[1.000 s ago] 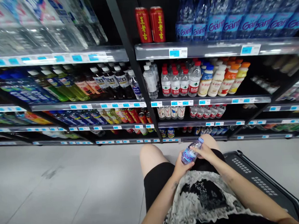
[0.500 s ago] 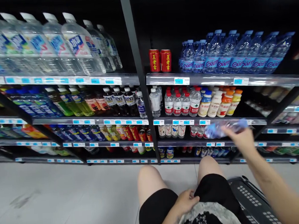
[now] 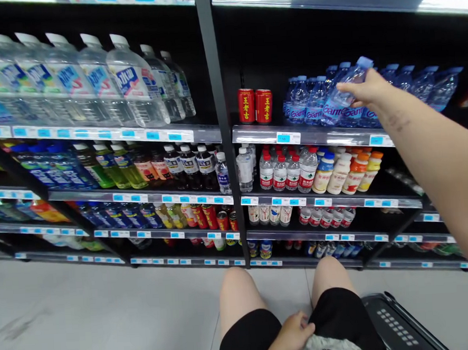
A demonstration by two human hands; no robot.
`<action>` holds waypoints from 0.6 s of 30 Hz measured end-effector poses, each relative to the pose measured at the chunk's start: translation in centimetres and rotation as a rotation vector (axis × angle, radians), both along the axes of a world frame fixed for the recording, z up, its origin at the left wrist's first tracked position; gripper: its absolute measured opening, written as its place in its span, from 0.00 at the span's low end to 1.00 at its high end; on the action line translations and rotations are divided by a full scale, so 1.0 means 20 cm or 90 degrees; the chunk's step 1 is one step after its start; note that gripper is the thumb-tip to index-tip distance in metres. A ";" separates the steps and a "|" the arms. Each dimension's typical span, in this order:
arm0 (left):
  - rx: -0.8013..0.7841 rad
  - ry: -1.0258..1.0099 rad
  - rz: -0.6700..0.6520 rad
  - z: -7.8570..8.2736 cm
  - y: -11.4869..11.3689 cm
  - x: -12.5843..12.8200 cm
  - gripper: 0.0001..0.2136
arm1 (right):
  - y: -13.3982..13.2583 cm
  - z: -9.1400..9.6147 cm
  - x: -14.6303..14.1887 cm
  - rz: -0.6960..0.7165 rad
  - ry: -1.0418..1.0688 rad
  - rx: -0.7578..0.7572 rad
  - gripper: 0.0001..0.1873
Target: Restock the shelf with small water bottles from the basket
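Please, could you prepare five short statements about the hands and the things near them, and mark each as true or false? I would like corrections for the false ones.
1. The right hand grips a bottle by its upper part. True.
2. The bottle stands exactly upright. False: it is tilted, with its cap leaning to the right.
3. Two red cans stand to the left of the blue-capped bottles. True.
4. Both hands hold the bottle. False: only the right hand does; the left hand is down at the black shorts.
5. A dark basket is at the person's right side. True.
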State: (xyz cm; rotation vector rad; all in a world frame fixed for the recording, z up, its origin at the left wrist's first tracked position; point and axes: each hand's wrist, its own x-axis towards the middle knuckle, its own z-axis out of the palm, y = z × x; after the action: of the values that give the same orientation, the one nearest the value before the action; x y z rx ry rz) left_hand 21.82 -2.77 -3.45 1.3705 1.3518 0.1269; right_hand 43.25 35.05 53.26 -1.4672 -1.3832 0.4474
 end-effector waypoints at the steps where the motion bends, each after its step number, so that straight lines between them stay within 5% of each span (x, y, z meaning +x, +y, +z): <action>1: 0.002 -0.002 0.002 -0.01 0.00 0.00 0.23 | 0.04 -0.01 -0.02 0.000 -0.023 -0.031 0.39; 5: -0.003 -0.032 0.008 -0.06 0.01 -0.01 0.21 | 0.17 -0.07 -0.04 -0.011 -0.129 -0.077 0.35; 9: -0.012 -0.045 0.023 -0.08 0.02 -0.02 0.19 | 0.23 -0.09 -0.08 -0.091 -0.262 -0.100 0.47; 12: -0.031 -0.038 0.029 -0.08 0.03 -0.01 0.19 | 0.22 -0.06 -0.14 -0.154 -0.317 -0.087 0.52; 18: -0.060 -0.013 0.014 -0.07 0.05 -0.01 0.20 | 0.16 0.08 -0.23 -0.188 -0.387 -0.152 0.40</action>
State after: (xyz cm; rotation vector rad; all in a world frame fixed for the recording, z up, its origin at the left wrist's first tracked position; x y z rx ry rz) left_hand 21.65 -1.76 -4.82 1.2733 1.3394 0.0909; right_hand 38.56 38.19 54.79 -2.0801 -1.5700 -0.0372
